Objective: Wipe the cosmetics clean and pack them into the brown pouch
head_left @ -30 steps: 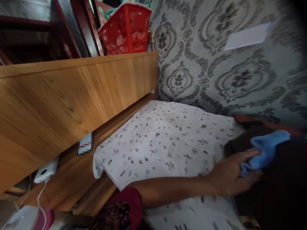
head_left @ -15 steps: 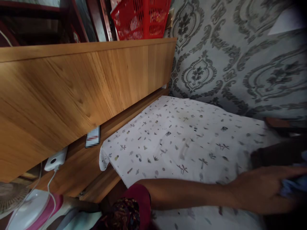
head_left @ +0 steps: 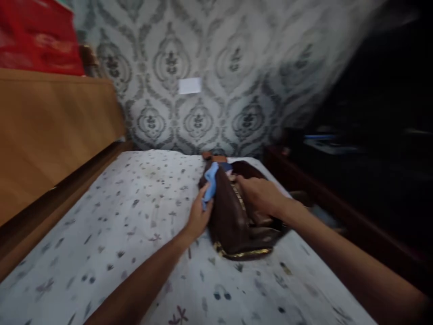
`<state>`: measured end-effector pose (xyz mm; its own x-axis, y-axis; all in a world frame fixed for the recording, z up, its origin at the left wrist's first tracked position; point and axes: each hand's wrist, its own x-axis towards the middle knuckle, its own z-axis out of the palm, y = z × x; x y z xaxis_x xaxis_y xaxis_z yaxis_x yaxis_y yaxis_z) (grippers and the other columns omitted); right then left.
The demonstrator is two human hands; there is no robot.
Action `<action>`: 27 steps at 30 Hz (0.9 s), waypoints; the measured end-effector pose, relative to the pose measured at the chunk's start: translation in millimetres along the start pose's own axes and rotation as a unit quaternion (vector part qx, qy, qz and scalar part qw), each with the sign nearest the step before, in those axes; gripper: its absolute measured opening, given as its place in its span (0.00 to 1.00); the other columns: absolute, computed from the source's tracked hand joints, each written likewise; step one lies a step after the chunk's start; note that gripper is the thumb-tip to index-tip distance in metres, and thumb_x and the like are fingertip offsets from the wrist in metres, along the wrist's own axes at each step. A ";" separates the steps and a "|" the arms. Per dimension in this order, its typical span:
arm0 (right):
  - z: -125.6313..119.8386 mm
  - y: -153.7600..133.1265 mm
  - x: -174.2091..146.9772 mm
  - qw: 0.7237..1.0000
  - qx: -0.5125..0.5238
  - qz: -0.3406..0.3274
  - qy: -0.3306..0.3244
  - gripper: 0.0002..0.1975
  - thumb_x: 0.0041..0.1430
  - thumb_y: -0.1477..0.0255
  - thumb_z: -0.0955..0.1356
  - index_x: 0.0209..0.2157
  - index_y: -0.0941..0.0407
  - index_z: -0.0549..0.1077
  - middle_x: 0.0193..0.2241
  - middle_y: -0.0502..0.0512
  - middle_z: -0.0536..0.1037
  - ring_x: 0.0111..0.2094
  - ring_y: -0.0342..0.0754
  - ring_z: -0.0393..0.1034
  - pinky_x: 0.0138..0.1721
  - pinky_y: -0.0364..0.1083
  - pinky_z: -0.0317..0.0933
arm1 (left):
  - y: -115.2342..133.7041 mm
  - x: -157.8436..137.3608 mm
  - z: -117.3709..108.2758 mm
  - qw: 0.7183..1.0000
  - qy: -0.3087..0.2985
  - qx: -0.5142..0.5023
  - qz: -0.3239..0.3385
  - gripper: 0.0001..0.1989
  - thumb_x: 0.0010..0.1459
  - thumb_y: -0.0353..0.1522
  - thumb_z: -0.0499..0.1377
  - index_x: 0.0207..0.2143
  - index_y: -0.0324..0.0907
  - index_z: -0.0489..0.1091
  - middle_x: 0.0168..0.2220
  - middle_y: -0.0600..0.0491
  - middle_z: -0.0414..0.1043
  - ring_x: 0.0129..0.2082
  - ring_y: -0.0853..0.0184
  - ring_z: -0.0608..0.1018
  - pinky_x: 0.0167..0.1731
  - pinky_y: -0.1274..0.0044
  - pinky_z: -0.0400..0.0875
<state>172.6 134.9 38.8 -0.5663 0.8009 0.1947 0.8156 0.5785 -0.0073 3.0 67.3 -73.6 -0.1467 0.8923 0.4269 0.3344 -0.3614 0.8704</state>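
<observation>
A dark brown handbag [head_left: 227, 216] with a gold zip lies on the patterned white bed sheet [head_left: 135, 225], its mouth open towards the right. My left hand [head_left: 199, 214] is closed on a light blue cloth [head_left: 211, 183] and presses it against the bag's left side. At the bag's open mouth, my right hand [head_left: 259, 194] has its fingers curled by the zip edge, seemingly gripping the bag there. Its fingertips are partly hidden and blurred. Behind the cloth, something dark blue [head_left: 225, 167] shows at the bag's far end.
A wooden headboard-like panel [head_left: 50, 140] runs along the left, with a red basket [head_left: 40, 40] on top. Patterned wallpaper [head_left: 233, 99] covers the wall behind, bearing a small white paper [head_left: 190, 85]. A dark ledge [head_left: 318, 203] borders the bed on the right.
My view has swung right, from the wooden panel to the bag. Both hands and the whole bag now show; before, one arm and the blue cloth were at the right edge.
</observation>
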 end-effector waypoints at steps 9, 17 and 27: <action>-15.4 -6.2 -9.5 0.998 -0.024 0.029 -0.060 0.16 0.68 0.71 0.60 0.55 0.61 0.65 0.41 0.67 0.81 0.44 0.62 0.78 0.39 0.50 0.65 | -17.3 2.7 5.4 1.000 0.001 0.027 0.006 0.26 0.66 0.47 0.46 0.64 0.54 0.52 0.67 0.51 0.58 0.69 0.53 0.59 0.69 0.56 0.53; -17.6 -5.2 -12.8 0.998 -0.012 0.026 -0.055 0.16 0.66 0.73 0.63 0.54 0.59 0.67 0.43 0.65 0.80 0.46 0.60 0.77 0.41 0.50 0.67 | -17.2 1.7 7.6 0.999 0.034 0.002 -0.001 0.28 0.66 0.49 0.50 0.63 0.48 0.58 0.66 0.49 0.61 0.68 0.54 0.61 0.68 0.60 0.53; -5.2 0.4 9.7 0.991 0.103 -0.081 0.024 0.23 0.58 0.83 0.65 0.56 0.59 0.66 0.54 0.63 0.71 0.55 0.52 0.68 0.53 0.48 0.63 | -24.2 2.8 10.3 0.998 0.057 -0.024 0.023 0.29 0.65 0.49 0.52 0.63 0.45 0.61 0.64 0.46 0.64 0.65 0.57 0.64 0.67 0.65 0.54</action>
<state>168.1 142.1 45.7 -0.6781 0.6888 0.2562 0.6698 0.7227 -0.1702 4.1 81.3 -95.9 -0.2372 0.8389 0.4899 0.2989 -0.4168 0.8585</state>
